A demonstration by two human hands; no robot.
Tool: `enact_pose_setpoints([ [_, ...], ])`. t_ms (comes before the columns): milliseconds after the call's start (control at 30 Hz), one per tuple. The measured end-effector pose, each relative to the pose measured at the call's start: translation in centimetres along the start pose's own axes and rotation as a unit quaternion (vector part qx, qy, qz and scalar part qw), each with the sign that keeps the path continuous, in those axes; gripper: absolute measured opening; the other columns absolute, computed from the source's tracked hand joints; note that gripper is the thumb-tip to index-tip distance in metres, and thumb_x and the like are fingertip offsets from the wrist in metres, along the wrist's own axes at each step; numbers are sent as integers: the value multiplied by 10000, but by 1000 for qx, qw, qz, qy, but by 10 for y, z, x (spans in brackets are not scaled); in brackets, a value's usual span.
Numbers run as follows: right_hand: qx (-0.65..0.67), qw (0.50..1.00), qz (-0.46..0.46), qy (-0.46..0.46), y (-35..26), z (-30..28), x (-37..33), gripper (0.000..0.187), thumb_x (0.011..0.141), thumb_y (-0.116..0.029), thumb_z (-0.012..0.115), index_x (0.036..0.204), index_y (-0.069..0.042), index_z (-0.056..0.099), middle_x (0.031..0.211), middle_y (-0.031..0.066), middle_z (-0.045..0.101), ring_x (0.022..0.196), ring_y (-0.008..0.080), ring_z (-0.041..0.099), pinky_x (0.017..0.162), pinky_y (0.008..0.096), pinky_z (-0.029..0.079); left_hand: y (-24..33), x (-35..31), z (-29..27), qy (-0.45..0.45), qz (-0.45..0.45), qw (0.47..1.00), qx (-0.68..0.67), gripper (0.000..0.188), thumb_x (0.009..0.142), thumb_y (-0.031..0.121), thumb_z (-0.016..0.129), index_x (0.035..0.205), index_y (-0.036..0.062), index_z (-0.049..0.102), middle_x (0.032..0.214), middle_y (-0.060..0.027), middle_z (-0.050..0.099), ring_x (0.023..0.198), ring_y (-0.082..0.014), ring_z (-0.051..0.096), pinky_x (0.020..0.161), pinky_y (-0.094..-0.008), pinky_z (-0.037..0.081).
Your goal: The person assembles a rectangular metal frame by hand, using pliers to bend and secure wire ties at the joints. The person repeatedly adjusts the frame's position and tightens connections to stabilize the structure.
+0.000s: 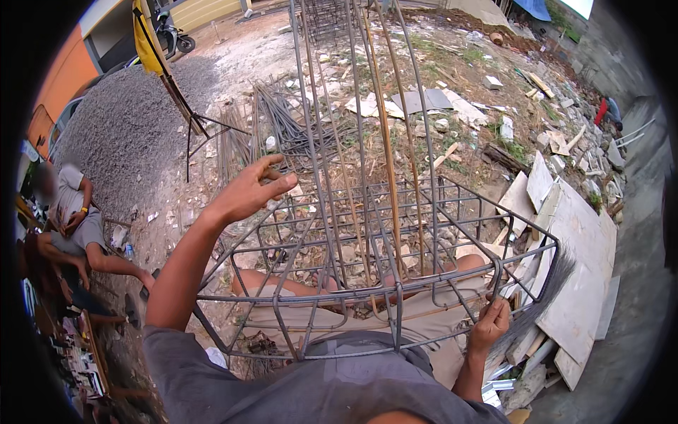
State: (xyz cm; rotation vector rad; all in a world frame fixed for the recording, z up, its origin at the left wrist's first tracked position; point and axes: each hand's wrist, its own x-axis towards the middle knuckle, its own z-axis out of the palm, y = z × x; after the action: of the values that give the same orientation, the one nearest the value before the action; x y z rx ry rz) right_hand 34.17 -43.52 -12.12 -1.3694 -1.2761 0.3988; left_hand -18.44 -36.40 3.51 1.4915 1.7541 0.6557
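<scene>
A cage of tied steel rebar point(339, 288) lies across my lap, with square stirrups and several long bars running away from me. My left hand point(254, 189) is raised over the cage's left side, fingers apart, holding nothing. Beside the cage's near right corner, my right hand point(489, 324) is closed, its fingers just below a bent stirrup leg point(498, 274). Whatever lies inside those fingers is too hidden to make out. A bundle of thin binding wire point(554, 293) spreads out beside that corner.
Loose rebar point(286, 127) lies on the ground ahead, near a gravel heap point(131, 134) and a stand with yellow cloth point(148, 42). Broken boards point(579, 261) lean at right against rubble. Another person point(81, 212) sits at left. A concrete wall point(646, 212) borders the right.
</scene>
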Motion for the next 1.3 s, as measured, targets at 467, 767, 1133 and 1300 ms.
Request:
enact_pose_setpoints([
  [467, -90, 986, -140, 8, -99, -47, 132, 328, 1147, -230, 461, 991, -4, 640, 659, -5, 514, 601, 49, 437, 543, 251, 316, -36, 110, 129, -144, 79, 868, -469, 1611, 562, 1095, 480, 1665, 122, -178, 1692, -336, 96, 1543, -486, 267, 1254, -595, 284],
  [767, -12, 942, -186, -279, -136, 143, 261, 320, 1095, -261, 570, 911, -6, 629, 633, 56, 566, 594, 156, 521, 580, 356, 416, -11, 104, 130, -34, 126, 830, -543, 518, 1001, 325, 615, 1381, -25, 574, 1211, -222, 715, 1126, -301, 726, 1063, -466, 562],
  [1133, 18, 875, -191, -445, -230, 315, 200, 473, 1057, -437, 611, 1021, 21, 721, 786, 145, 709, 696, 255, 645, 666, 425, 492, 1, 90, 115, -50, 103, 830, -545, 233, 985, 217, 757, 1102, 52, 642, 1072, -136, 741, 951, -226, 756, 917, -402, 633],
  [1300, 156, 847, -178, -475, -222, 344, 205, 390, 1052, -392, 664, 1035, -9, 735, 824, 14, 744, 691, 69, 576, 641, 271, 461, 11, 86, 114, -41, 97, 838, -536, 277, 979, 229, 768, 1134, 51, 623, 1088, -139, 733, 943, -221, 747, 925, -410, 632],
])
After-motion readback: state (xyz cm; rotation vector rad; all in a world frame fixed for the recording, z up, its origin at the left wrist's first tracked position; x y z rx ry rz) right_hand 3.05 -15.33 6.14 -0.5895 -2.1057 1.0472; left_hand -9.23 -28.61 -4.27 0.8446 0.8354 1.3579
